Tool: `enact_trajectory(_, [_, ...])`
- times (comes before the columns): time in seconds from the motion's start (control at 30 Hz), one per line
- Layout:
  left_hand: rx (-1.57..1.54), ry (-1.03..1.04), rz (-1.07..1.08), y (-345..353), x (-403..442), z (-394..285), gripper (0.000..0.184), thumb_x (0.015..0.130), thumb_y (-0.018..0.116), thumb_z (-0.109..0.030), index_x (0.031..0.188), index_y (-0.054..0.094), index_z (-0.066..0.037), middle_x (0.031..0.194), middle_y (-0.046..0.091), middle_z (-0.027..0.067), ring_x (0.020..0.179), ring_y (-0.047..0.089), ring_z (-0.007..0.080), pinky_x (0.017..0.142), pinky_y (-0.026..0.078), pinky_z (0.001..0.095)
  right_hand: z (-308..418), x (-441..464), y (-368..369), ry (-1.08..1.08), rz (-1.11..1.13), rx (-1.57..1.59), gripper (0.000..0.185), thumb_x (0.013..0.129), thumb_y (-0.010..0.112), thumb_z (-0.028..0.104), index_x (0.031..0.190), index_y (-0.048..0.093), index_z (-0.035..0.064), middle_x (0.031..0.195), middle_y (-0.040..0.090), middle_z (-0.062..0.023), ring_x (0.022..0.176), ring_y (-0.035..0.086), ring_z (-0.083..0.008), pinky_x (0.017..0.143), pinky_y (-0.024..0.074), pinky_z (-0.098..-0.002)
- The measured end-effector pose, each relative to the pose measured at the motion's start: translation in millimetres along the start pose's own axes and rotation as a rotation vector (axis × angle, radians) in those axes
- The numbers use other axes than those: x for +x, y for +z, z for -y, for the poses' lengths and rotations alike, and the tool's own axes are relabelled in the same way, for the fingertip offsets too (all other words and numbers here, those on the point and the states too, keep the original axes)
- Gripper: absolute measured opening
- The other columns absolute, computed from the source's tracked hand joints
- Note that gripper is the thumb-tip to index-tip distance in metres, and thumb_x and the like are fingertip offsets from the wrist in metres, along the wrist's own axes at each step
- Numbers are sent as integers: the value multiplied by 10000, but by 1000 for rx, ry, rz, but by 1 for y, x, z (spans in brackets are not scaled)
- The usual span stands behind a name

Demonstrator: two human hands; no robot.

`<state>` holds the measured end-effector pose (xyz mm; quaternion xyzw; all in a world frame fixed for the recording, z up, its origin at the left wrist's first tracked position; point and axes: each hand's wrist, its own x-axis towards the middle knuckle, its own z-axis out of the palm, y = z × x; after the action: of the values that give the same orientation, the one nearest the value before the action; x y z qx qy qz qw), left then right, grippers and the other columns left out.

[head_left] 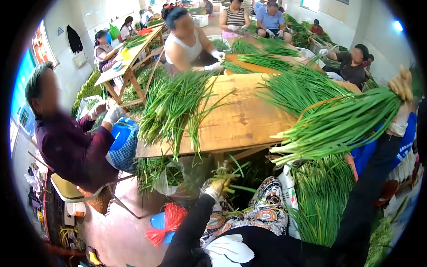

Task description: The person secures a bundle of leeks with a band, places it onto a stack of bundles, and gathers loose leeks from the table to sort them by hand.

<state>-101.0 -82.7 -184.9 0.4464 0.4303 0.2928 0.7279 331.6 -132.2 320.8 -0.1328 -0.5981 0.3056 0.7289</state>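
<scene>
At the table's (242, 111) near right corner, the right hand (401, 86) is gripping the green bundle (342, 124) by its leafy end, ideally firmly enough to keep stalks aligned, while below the near edge the left hand (219, 186) is curling around loose stems (242, 188).

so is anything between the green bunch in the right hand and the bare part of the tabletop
Nothing visible: the bunch, held by the right hand, points its pale ends toward the bare tabletop. Other greens lie beyond the bunch, not between.

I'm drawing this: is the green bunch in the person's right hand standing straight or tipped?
Tipped: the green bunch slants, its pale ends lower than the right hand holding it.
</scene>
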Motion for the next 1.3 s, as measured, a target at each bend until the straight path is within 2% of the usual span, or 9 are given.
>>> enact_trajectory(0.13, [-578,-48,452,17,-8,-45,405,840,510,-213,1203,381,-86,881,534,8,629,460,104,631,452,251,-9,10,-15,201,637,297,253,931,316,198,771,428,37,430,332,70,361,330,-32,481,330,-170])
enact_trajectory(0.2, [243,201,319,36,3,-56,406,829,540,-240,1158,396,-51,927,538,53,796,543,178,682,458,214,-22,-3,5,166,560,370,227,928,327,200,744,359,71,400,407,54,343,393,-46,464,364,-192])
enact_trajectory(0.27, [1024,183,86,49,-6,-71,1146,559,717,-513,1342,22,-48,1328,197,254,1255,192,311,1012,219,376,-36,2,7,211,791,465,215,927,325,184,868,409,-5,442,500,26,380,459,-55,514,412,-195])
enact_trajectory(0.43, [-15,345,700,112,-26,-150,1322,436,641,-713,1339,-95,-86,1400,-28,162,1294,41,287,1023,90,434,-71,7,30,230,1120,760,241,822,528,99,943,399,-66,570,581,-63,526,538,-158,638,462,-281])
enact_trajectory(0.53, [-155,465,724,151,-36,-165,1338,417,809,-471,1347,-94,-138,1405,52,107,1279,122,210,1024,115,365,-87,7,31,231,1227,802,365,761,615,90,982,385,-86,569,577,-67,551,550,-162,651,460,-286])
enact_trajectory(0.7, [-85,553,343,145,-58,-171,253,854,493,-120,1073,523,2,1126,519,108,1048,466,156,887,356,264,-82,-8,44,310,1113,591,268,910,368,163,1001,468,-69,520,578,-26,550,535,-127,608,458,-261])
enact_trajectory(0.93, [-530,256,283,109,-42,-146,525,808,524,-432,1101,472,1,504,363,-100,387,266,19,386,225,181,-83,-28,35,297,876,494,236,903,395,183,905,504,-26,414,503,30,365,437,-80,484,425,-242])
enact_trajectory(1.07, [84,824,359,134,-45,-158,1023,615,728,-405,1334,100,-37,1324,263,155,1190,310,241,956,308,362,-100,-23,34,283,1051,687,236,900,383,129,994,404,-86,625,594,-103,598,537,-154,630,453,-286])
enact_trajectory(1.3, [-616,478,298,145,-45,-162,287,823,546,-292,926,582,-27,922,569,63,752,548,134,689,439,234,-98,-30,41,270,999,585,245,918,339,150,990,404,-76,534,583,-36,500,525,-115,578,450,-250])
